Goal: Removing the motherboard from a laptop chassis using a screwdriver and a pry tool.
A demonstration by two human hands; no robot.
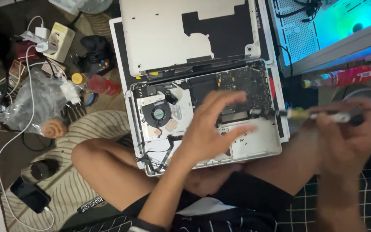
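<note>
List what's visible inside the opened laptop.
Inside the opened laptop: round black fan, dark circuit board, loose black cables. The left hand covers the middle.

clear plastic bag far left; red-label bottle right; glowing screen top right.

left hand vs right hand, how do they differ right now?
The left hand is open, fingers spread, resting over the opened laptop; the right hand is closed around a screwdriver. The left sits above the laptop's middle; the right is off its right edge. Both are motion-blurred.
</note>
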